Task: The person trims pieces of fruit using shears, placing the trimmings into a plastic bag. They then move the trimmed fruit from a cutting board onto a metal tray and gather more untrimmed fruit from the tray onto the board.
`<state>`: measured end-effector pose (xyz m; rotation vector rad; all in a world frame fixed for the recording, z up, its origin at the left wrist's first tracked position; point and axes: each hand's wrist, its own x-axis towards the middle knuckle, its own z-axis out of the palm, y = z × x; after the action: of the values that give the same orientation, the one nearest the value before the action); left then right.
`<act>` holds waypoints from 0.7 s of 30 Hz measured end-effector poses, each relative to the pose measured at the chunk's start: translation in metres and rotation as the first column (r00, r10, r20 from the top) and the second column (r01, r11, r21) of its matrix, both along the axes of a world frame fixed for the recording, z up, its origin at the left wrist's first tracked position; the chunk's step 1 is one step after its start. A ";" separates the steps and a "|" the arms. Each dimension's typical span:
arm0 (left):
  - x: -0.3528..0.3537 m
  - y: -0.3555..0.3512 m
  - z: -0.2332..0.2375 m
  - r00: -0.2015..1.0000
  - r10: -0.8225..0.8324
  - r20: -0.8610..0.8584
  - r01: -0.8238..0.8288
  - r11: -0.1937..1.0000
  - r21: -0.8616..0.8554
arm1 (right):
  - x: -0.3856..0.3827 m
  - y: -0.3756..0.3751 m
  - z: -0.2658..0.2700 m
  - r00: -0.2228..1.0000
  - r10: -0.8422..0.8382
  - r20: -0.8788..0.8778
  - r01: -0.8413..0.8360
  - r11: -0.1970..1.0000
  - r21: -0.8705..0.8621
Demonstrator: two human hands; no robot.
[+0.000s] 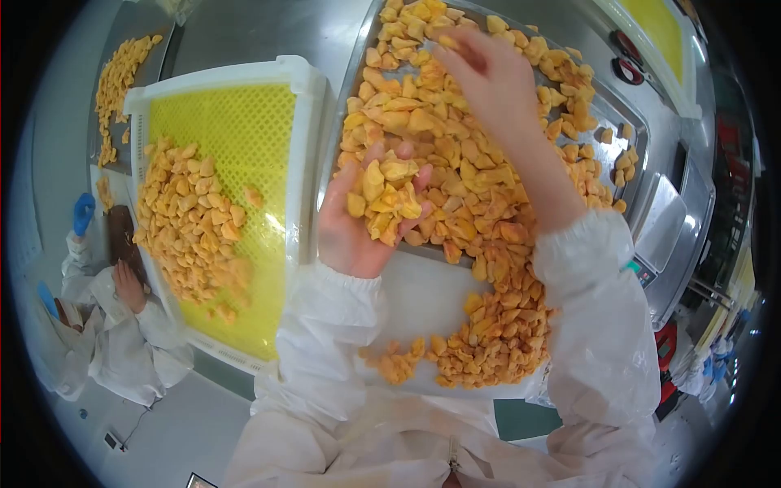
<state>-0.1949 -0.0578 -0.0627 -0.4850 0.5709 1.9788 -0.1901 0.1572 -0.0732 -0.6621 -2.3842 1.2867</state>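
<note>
Cupped with the palm up, my left hand (348, 236) holds a small heap of orange-yellow fruit pieces (389, 195), which look dried. It is above the near left edge of a metal tray (355, 77). My right hand (496, 77) is over the far part of the tray, with thumb and fingers pinched on what looks like a single fruit piece (447, 41). Many loose fruit pieces (464, 163) are spread across the tray below both hands. Nearer to me, another pile of fruit pieces (496, 342) lies on a white board (423, 297).
At left stands a white-framed rack with yellow mesh (264, 154), bearing a fruit pile (187, 211). Further left are another tray of fruit (122, 81) and a co-worker's sleeve (146, 325). Red-handled scissors (628, 61) and a scale (663, 220) are at right.
</note>
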 end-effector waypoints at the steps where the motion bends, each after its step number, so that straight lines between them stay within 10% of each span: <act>1: -0.001 -0.002 -0.003 1.000 0.006 -0.004 -0.006 1.000 -0.011 | 0.014 -0.012 0.021 0.992 0.055 0.116 -0.039 0.990 -0.139; 6: -0.003 0.005 -0.005 0.996 0.063 0.061 -0.059 0.997 -0.057 | 0.037 -0.055 0.029 0.865 0.497 -0.069 -0.484 0.863 0.146; 12: 0.000 0.000 -0.002 0.978 0.059 0.202 -0.102 0.972 0.211 | -0.026 -0.009 -0.055 0.997 0.031 -0.077 0.029 0.734 0.679; 18: 0.000 -0.017 -0.001 0.956 0.115 0.271 -0.175 0.963 0.207 | 0.055 -0.046 0.008 0.884 0.419 0.207 -0.460 0.699 0.548; 21: 0.003 -0.022 -0.006 0.960 0.120 0.253 -0.174 0.964 0.199 | 0.068 -0.028 0.014 0.846 0.503 0.176 -0.525 0.842 0.119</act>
<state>-0.1917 -0.0796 -0.0684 -0.6314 0.1651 2.0572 -0.1226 0.1297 -0.0588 -0.0464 -2.8703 1.2419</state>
